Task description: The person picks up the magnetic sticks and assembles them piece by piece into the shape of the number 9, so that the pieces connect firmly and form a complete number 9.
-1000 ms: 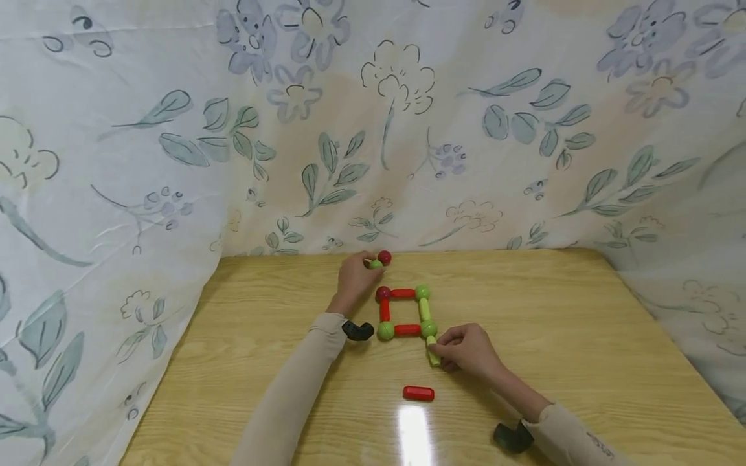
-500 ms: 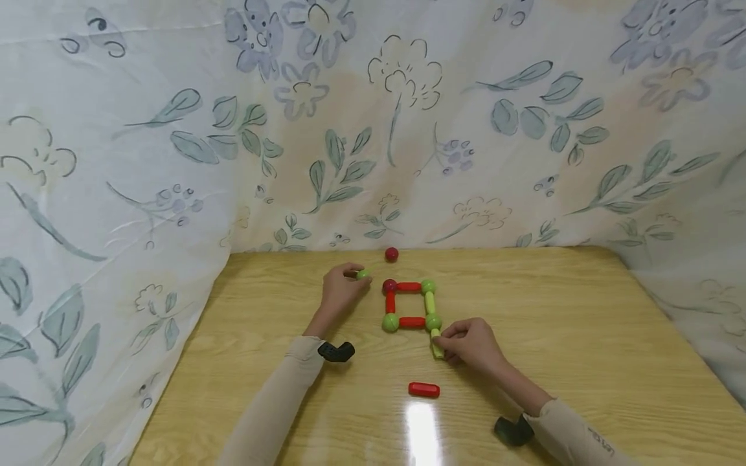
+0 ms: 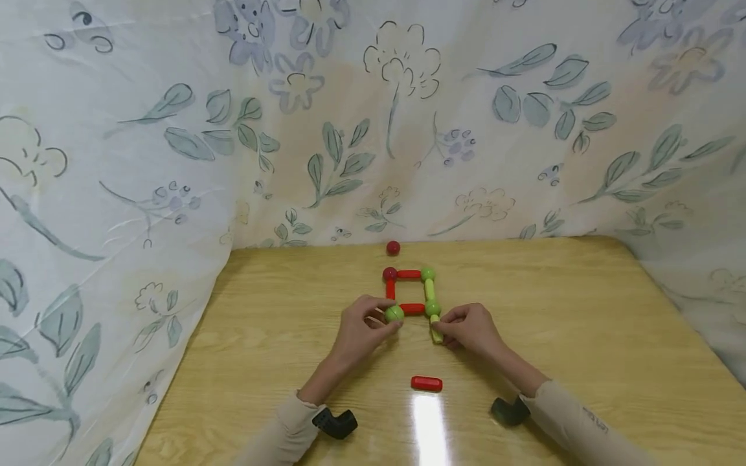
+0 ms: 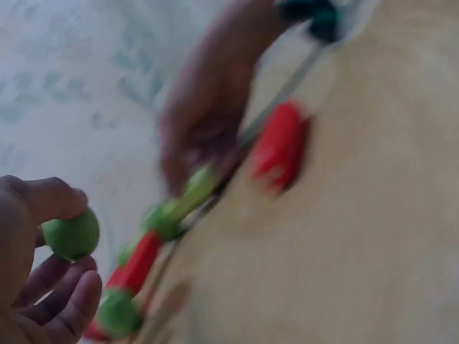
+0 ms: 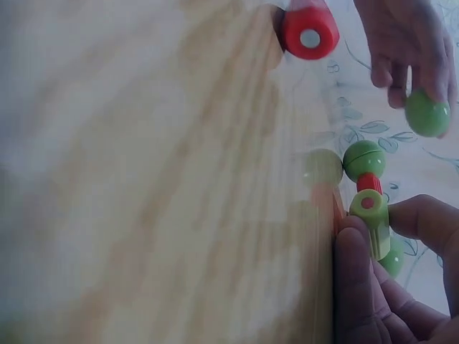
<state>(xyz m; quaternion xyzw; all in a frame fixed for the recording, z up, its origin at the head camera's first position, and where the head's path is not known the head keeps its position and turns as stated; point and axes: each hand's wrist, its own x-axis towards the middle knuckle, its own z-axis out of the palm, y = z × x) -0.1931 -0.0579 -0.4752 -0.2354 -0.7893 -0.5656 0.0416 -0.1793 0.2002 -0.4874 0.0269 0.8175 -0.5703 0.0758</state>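
Note:
My left hand (image 3: 362, 330) holds a loose green ball (image 4: 70, 235) between thumb and fingers, above the table. In the head view that ball overlaps the near-left corner of a square of red and yellow-green rods with balls at its corners; the left wrist view shows the green corner ball (image 4: 119, 313) apart from it. My right hand (image 3: 473, 333) pinches a yellow-green rod (image 5: 374, 228), which extends toward me from the near-right green ball (image 3: 432, 308). The square's far corners carry a dark red ball (image 3: 390, 274) and a green ball (image 3: 428, 274).
A red rod (image 3: 427, 384) lies loose on the wooden table (image 3: 245, 362), nearer to me than the square. Beyond the square, by the table's back edge, sits a loose red ball (image 3: 393, 248). Floral cloth (image 3: 280, 162) hangs behind and at the sides.
My left hand has carried the green ball away from beside the loose red ball, first left, then toward me to the square's near-left corner. My right hand keeps pinching the yellow-green rod.

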